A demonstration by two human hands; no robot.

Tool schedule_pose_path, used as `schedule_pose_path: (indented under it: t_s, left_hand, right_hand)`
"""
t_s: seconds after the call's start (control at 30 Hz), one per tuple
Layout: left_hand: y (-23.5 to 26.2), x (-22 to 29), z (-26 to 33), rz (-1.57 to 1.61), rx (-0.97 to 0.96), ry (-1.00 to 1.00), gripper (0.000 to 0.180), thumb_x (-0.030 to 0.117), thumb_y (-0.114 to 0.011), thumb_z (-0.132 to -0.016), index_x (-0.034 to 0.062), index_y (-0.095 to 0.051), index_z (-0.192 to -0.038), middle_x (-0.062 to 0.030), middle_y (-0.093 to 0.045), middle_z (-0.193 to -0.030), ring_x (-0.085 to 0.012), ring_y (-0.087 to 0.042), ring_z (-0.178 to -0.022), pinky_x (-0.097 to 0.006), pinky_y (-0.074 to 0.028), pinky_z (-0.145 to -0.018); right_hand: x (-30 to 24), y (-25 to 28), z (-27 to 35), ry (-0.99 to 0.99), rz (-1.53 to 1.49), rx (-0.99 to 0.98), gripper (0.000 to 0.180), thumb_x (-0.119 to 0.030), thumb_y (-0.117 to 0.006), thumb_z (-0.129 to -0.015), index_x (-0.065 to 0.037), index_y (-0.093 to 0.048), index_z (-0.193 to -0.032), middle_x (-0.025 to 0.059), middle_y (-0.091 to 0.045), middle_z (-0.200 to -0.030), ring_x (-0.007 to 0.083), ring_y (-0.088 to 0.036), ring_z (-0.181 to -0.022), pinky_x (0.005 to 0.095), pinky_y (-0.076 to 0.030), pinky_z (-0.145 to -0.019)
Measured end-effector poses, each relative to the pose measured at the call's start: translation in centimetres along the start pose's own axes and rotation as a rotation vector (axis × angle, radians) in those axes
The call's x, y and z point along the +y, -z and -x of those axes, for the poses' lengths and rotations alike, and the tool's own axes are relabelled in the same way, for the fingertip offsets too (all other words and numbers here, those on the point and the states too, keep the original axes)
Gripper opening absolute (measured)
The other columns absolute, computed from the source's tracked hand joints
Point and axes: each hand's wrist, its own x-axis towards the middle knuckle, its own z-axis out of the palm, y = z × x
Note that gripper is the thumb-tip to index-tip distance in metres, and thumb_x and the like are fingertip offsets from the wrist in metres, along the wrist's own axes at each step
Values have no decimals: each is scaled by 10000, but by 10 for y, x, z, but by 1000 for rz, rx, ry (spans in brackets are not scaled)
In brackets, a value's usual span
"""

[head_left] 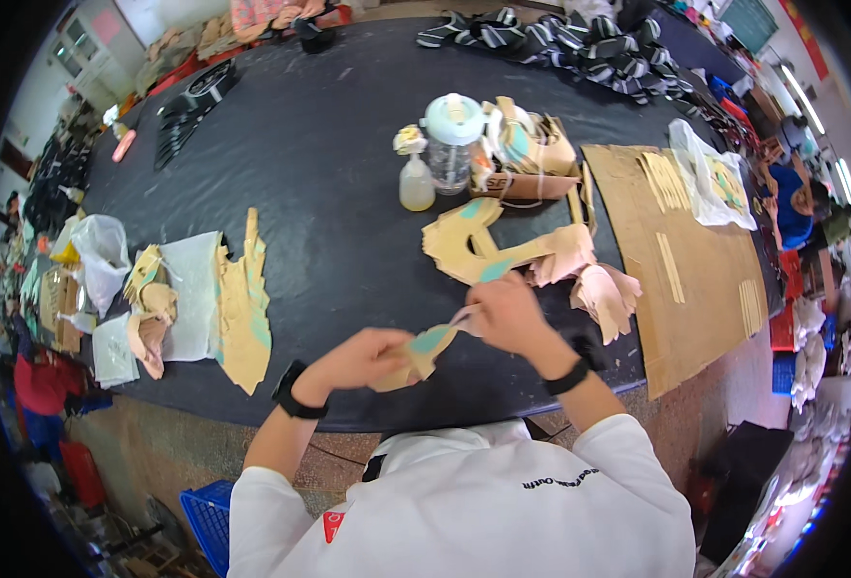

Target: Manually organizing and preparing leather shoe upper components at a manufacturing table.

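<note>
Between my two hands, just over the front part of the black table, is a cut shoe-upper piece (429, 341), cream-yellow with a teal patch. My left hand (360, 357) is closed on its left end. With my right hand (510, 313) I pinch its narrow pinkish upper end; the fingertips are partly hidden. Just beyond my right hand lie more cream pieces (459, 236) with teal patches. Beside them sit overlapping pink pieces (606, 297). On the left, a stack of long cream pieces (243, 313) lies next to white sheets, with more curved pieces (152, 306) nearby.
Beyond my hands stand a spray bottle (416, 183), a clear jug (452, 144) and a cardboard box (531, 189) of pieces. A cardboard sheet (700, 318) with strips lies right. Black-and-white items (570, 48) are heaped at the far edge. Another person (276, 17) sits across.
</note>
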Motion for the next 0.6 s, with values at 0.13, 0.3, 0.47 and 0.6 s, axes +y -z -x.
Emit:
schedule_pose_path:
  t_s: [0.13,0.3,0.47,0.6]
  left_hand:
    - [23,19,-93,326,-39,36,291,53,-546,-888,-6,-538,-1173,-58,-651,-992,-122,-655,-811,-239,-505,-730]
    - [55,-26,-192,322,23,3,267,86,-569,-882,-1,-558,-1133,-33,-642,-979,-96,-626,-821,-227,-493,-744]
    - [73,-47,-216,237,105,70,244,114,-586,-869,6,-586,-1088,-11,-624,-981,-74,-577,-895,-241,-470,-770]
    - [71,-72,-215,120,223,110,286,112,-591,-856,34,-582,-1131,-51,-646,-988,-149,-613,-871,-272,-474,-795]
  right_hand:
    - [52,87,11,-190,-121,2,103,-81,-527,-726,-49,-624,-742,151,-615,-674,360,-577,-655,425,-467,-634]
    - [122,104,-6,-263,38,-36,120,-71,-515,-736,-56,-633,-750,142,-611,-728,350,-578,-697,416,-468,-668]
    - [153,92,-16,-223,46,-59,106,-66,-531,-752,-67,-637,-757,97,-588,-806,298,-570,-810,400,-434,-744]
    - [124,76,-17,-21,302,273,91,-79,-584,-759,-73,-621,-842,91,-579,-834,304,-555,-834,386,-420,-773]
